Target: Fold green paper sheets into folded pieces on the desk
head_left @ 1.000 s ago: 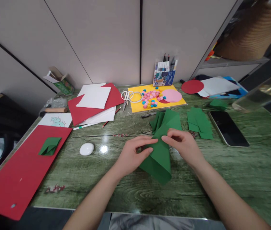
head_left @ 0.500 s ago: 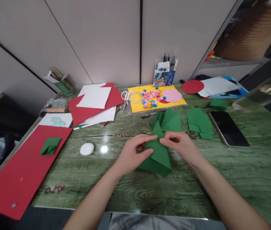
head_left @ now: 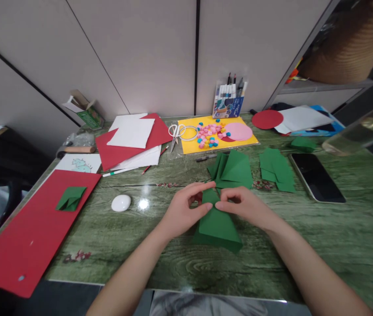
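A folded piece of green paper (head_left: 217, 228) lies on the green wood-grain table (head_left: 305, 245) right in front of me. My left hand (head_left: 182, 213) pinches its upper left edge with curled fingers. My right hand (head_left: 244, 206) pinches the top of the same piece from the right. The fingertips of both hands nearly meet at the paper's upper tip. Just beyond my hands lies a stack of folded green paper (head_left: 234, 169).
More green pieces (head_left: 277, 169) and a dark phone (head_left: 316, 177) lie to the right. A large red sheet (head_left: 28, 237) bearing a small green fold (head_left: 70, 198) is at the left, with a white oval object (head_left: 121, 202) beside it. Scissors (head_left: 175, 134), yellow sheet with pompoms (head_left: 214, 134) and markers (head_left: 227, 101) sit at the back.
The green paper has been folded smaller and pressed flatter on the table. Both hands have drawn closer together at its top, and its lower corner no longer hangs toward me.
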`<state>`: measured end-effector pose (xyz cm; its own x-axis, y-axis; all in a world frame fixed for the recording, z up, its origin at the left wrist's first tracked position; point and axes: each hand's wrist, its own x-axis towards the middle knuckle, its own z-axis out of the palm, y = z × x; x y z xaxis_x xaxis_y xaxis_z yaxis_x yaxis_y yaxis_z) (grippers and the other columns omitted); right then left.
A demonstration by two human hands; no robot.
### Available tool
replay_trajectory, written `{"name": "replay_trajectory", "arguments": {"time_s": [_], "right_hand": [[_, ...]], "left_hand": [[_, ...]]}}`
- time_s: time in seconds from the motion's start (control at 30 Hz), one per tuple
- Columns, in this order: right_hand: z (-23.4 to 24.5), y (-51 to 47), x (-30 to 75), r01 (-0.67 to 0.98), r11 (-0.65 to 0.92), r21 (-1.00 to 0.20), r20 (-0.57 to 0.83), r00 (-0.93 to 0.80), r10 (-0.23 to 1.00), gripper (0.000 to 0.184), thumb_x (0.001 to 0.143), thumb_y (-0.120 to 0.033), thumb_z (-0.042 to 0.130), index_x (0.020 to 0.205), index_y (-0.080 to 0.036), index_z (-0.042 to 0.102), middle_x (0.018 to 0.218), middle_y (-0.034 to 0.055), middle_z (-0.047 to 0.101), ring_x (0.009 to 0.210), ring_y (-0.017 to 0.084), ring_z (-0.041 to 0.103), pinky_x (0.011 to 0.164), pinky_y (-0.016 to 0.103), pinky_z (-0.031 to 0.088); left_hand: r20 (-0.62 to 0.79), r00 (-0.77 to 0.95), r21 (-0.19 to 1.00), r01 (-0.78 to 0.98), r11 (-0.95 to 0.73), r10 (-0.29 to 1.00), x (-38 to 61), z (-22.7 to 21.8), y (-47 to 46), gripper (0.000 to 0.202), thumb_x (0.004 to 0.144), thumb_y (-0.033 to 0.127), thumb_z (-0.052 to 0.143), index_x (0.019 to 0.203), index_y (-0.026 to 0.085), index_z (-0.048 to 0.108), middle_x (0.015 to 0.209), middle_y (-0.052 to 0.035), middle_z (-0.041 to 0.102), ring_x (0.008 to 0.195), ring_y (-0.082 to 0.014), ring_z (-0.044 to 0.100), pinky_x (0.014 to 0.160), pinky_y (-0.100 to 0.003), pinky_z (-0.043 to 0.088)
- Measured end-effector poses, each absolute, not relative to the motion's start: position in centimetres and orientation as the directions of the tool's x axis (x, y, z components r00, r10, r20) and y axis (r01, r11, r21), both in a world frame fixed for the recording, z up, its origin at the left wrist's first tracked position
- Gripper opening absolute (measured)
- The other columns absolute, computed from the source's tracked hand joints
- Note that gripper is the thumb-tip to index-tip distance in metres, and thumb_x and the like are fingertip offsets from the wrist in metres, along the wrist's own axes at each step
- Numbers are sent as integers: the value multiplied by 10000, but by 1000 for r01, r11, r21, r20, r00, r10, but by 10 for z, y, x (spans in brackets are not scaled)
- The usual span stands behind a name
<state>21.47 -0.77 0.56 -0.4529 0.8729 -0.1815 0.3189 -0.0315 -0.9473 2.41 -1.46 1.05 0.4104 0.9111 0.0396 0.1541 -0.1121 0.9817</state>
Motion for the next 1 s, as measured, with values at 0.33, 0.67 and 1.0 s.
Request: {"name": "replay_trajectory", "arguments": {"time_s": [0.33,0.67,1.0], "right_hand": [[-1,-5,215,282,-116,-952,-219,-370,903,373,739,-437,596,517,-173,454,521,-52,314,510,91,268,485,253,181],[-4,-3,219,265,-145,-953,-238,-361,902,404,733,-477,589,515,-171,440,519,-53,300,509,89,256,479,250,170],[-5,-2,219,301,-163,-940,-267,-347,899,428,719,-508,589,512,-171,424,524,-54,292,516,90,258,487,255,171]], "left_hand": [[24,448,982,155,-104,894,20,11,-10,519,751,171,602,1248,270,488,1134,-63,498,692,-91,468,635,-221,432],[-12,508,978,185,-95,861,15,12,-8,643,714,167,648,1295,311,414,1267,-64,409,653,-63,476,602,-209,449],[-32,532,974,207,-93,846,14,11,-9,718,696,154,666,1317,346,362,1301,-63,367,611,-44,472,532,-196,429]]}}
